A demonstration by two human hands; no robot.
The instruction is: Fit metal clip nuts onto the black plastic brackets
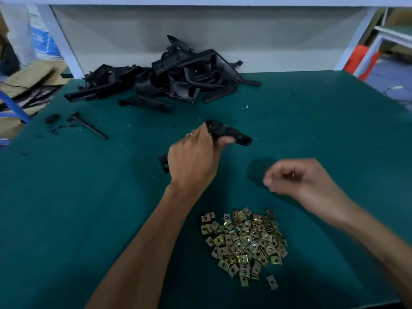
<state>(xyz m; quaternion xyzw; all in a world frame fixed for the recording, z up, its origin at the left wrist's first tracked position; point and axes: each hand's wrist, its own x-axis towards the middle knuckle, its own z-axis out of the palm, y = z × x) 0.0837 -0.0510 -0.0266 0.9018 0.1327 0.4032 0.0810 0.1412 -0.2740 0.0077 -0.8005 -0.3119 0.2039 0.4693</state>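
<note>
A big green counter is filling most of the view. Behind it a pale grey back panel is standing between two white slanted posts — a white shelf is running along the top. Brown cardboard is lying off to the left, and something orange is showing on the right.
</note>
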